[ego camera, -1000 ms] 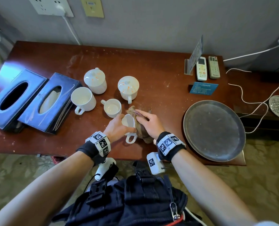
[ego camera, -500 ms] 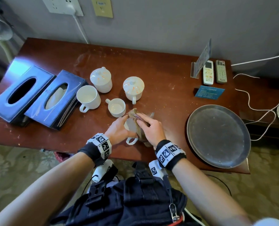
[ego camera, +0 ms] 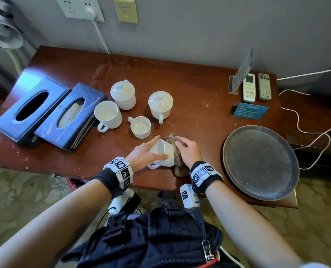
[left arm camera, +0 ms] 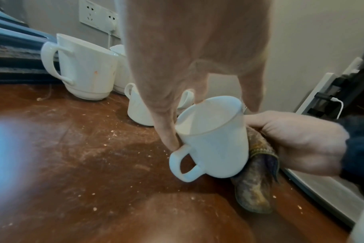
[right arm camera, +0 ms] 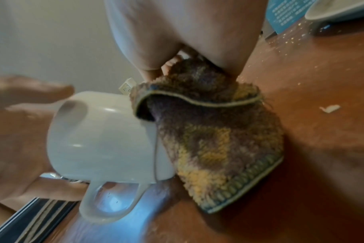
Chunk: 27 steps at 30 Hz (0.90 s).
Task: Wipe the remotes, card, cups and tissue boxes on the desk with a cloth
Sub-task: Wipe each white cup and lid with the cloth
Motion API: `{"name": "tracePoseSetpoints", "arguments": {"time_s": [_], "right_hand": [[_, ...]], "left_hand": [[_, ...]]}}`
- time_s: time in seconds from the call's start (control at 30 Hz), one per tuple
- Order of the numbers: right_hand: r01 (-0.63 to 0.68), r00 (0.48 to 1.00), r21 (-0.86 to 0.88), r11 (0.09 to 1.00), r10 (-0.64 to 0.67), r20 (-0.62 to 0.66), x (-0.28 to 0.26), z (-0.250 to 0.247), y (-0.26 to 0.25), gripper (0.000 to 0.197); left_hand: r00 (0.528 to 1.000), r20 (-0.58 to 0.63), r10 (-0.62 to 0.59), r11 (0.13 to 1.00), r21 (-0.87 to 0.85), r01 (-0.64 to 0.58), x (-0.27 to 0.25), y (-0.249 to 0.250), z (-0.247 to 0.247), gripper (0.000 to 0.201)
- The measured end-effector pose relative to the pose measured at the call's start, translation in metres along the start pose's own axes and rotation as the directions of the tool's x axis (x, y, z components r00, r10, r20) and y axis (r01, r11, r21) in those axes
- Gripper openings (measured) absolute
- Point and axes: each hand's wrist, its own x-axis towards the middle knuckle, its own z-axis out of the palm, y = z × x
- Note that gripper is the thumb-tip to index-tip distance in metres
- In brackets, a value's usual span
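Head view: left hand [ego camera: 143,155] holds a cup [ego camera: 163,152] tilted on its side near the desk's [ego camera: 189,97] front edge, fingers wrapped round the rim end; right hand [ego camera: 187,151] presses the cloth [ego camera: 178,165] to its base. Left wrist view: cup mouth faces the camera, handle low, cloth [left arm camera: 258,184] bunched behind. Right wrist view: cloth [right arm camera: 214,134] covers the cup's [right arm camera: 102,138] bottom. Step: wiping this cup. Next, likely turn it and move on to another cup.

Left hand [ego camera: 144,154] clasping a tilted cup [ego camera: 163,152] near the desk's front edge, thumb along its side; right hand [ego camera: 187,150] pressing a cloth [ego camera: 178,163] against its base, fingers curled
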Motion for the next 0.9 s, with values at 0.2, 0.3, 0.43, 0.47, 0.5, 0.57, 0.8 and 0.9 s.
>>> {"name": "tracePoseSetpoints", "arguments": {"time_s": [0.2,0.3,0.43,0.47,0.5,0.57,0.8,0.9], "right_hand": [[0.032,0.999,0.079,0.996,-0.032,0.009,-0.007,-0.005,-0.005,0.022],[0.098,0.994,0.112,0.989,-0.103,0.044,-0.01,-0.009,-0.016,0.021],[0.167,0.98,0.086,0.982,-0.175,0.096,-0.017,-0.01,-0.026,0.023],[0.16,0.979,0.081,0.984,-0.168,0.114,-0.017,-0.01,-0.023,0.024],[0.145,0.981,0.067,0.987,-0.152,0.124,-0.017,-0.01,-0.02,0.025],[0.106,0.985,0.001,0.994,-0.105,0.138,-0.013,-0.012,-0.012,0.026],[0.219,0.961,-0.053,0.974,-0.206,0.183,-0.01,-0.007,-0.03,0.021],[0.212,0.967,-0.002,0.977,-0.209,0.148,-0.019,-0.005,-0.021,0.021]], "left_hand": [[0.993,-0.075,-0.092,0.995,0.031,0.094,0.009,0.003,0.004,0.097],[0.993,-0.093,-0.07,0.995,0.069,0.077,0.009,0.004,0.006,0.104],[0.995,-0.096,-0.034,0.997,0.065,0.04,0.006,0.005,0.006,0.107],[0.995,-0.091,-0.033,0.998,0.058,0.039,0.005,0.004,0.005,0.107],[0.996,-0.08,-0.034,0.998,0.05,0.038,0.004,0.002,0.004,0.108],[0.997,-0.066,-0.036,0.998,0.041,0.039,0.002,-0.002,0.003,0.109],[0.999,-0.047,-0.024,0.999,0.036,0.026,-0.004,-0.003,0.001,0.111],[0.998,-0.052,-0.026,0.999,0.032,0.028,-0.005,-0.004,0.001,0.111]]}}
